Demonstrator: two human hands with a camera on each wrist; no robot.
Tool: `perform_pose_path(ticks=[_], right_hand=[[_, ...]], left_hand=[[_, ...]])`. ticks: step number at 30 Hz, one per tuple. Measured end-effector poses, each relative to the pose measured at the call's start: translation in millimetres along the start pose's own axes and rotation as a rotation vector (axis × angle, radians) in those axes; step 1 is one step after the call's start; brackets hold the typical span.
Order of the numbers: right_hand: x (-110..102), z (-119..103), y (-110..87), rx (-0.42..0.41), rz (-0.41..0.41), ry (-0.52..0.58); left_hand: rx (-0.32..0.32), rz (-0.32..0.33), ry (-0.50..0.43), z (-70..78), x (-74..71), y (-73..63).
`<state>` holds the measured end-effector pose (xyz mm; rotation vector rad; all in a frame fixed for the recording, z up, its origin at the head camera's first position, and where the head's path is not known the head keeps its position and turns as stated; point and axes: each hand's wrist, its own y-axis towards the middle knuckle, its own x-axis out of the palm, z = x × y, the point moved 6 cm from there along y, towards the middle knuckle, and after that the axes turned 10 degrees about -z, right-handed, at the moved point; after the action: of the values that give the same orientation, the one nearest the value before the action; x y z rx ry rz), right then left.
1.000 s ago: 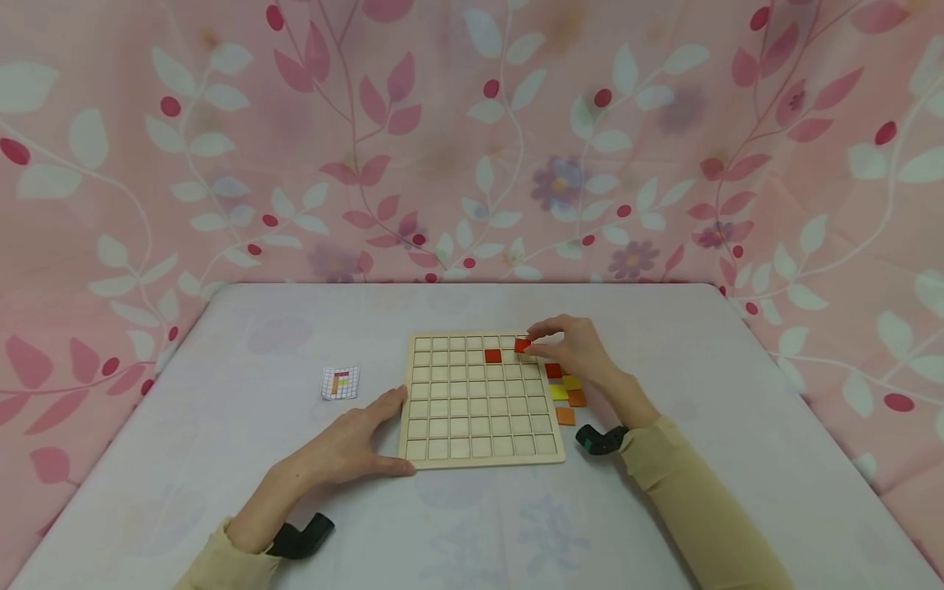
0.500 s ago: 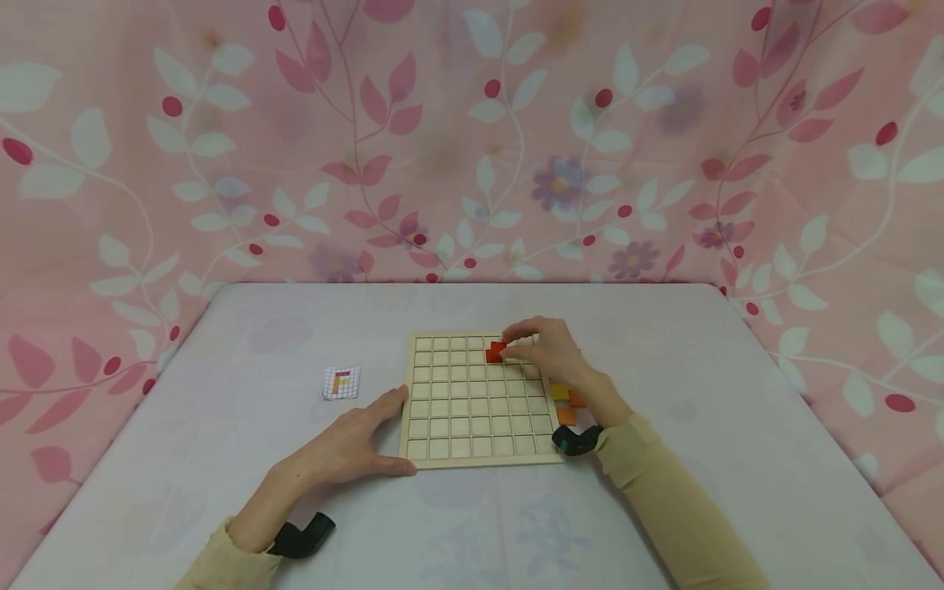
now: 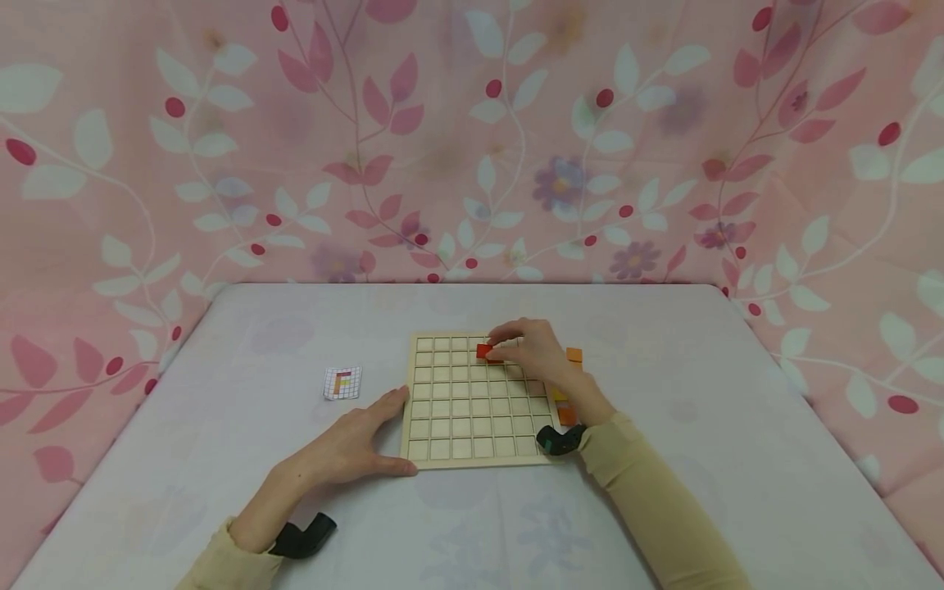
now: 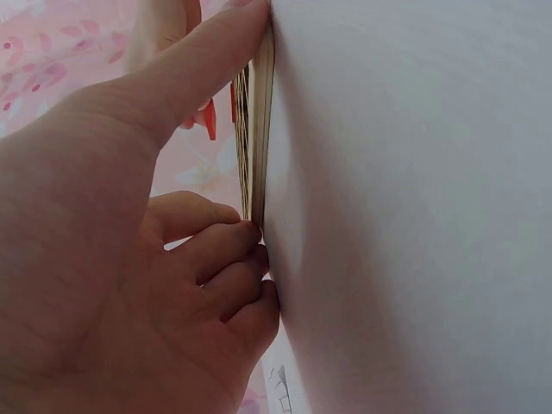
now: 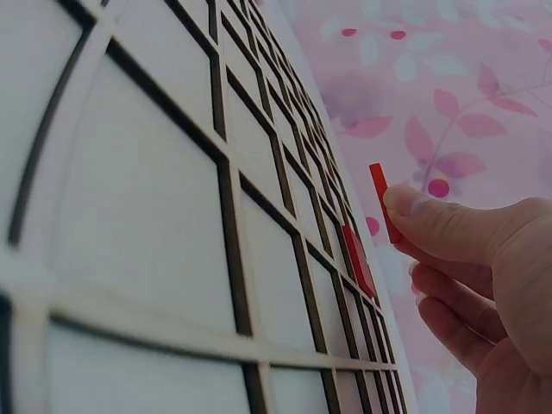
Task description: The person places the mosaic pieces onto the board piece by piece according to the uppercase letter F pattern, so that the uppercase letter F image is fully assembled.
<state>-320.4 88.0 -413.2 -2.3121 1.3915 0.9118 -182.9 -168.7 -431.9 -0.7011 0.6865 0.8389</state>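
Note:
A pale wooden grid board (image 3: 460, 426) lies on the table. My right hand (image 3: 537, 351) is over its far part, pinching a red square tile (image 5: 385, 203) between thumb and fingers. In the right wrist view this tile stands on edge, apart from the board. Close by, a second red tile (image 5: 358, 263) sits in a grid cell; in the head view the fingers and the pinched tile mostly cover it. My left hand (image 3: 350, 441) rests against the board's near left corner, thumb at the front edge, fingertips touching the left edge.
A small paper card (image 3: 342, 383) with a coloured grid pattern lies left of the board. Past the right edge are loose tiles: an orange tile (image 3: 574, 355), a yellow tile (image 3: 560, 395) and others, partly hidden by my right wrist. A floral curtain (image 3: 472, 147) hangs behind.
My right hand has carried the pinched red tile leftward along the far part of the board, to above the red tile lying there. The left hand has stayed put.

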Motion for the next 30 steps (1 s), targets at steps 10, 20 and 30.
perform_pose_path(ticks=[10,20,30], right_hand=[[11,-2,5.9,0.038,-0.010,0.016],[17,-3,5.0,0.004,-0.023,-0.015],[20,2,6.6,-0.047,-0.015,-0.030]], left_hand=[[-0.008,-0.005,-0.003,-0.2,1.0,1.1],[-0.010,-0.001,0.000,0.7,-0.2,-0.3],[-0.015,-0.004,-0.002,1.0,-0.3,0.1]])
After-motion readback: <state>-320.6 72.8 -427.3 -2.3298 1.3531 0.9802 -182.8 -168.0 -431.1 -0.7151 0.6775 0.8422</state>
